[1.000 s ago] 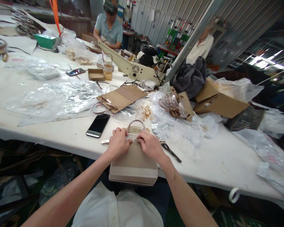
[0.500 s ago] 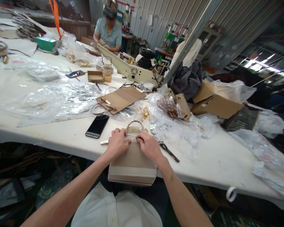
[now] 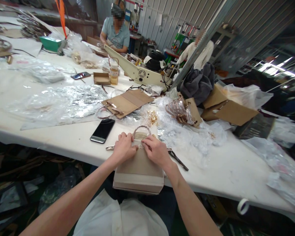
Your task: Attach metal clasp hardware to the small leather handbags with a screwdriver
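Note:
A small tan handbag [image 3: 139,170] with a paler band along its bottom lies at the near edge of the white table [image 3: 71,139], its base hanging over the edge toward me. My left hand [image 3: 123,148] and my right hand [image 3: 156,150] both rest on its upper part, fingers curled and pinching at the flap just below the round handle [image 3: 141,130]. What the fingertips pinch is too small to make out. Behind the left hand lies a small metal tool [image 3: 109,147].
A black phone [image 3: 102,130] lies left of the bag, dark pliers [image 3: 178,159] right of it. Plastic wrap, gold fittings [image 3: 152,117], an opened tan bag [image 3: 127,102], cardboard pieces and a cream machine [image 3: 137,70] crowd the table. Two other people are at the far end.
My hands and the bag have stayed put; only the fingers shift slightly at the flap. The camera has swayed a little. A person in white at the far end has come into view.

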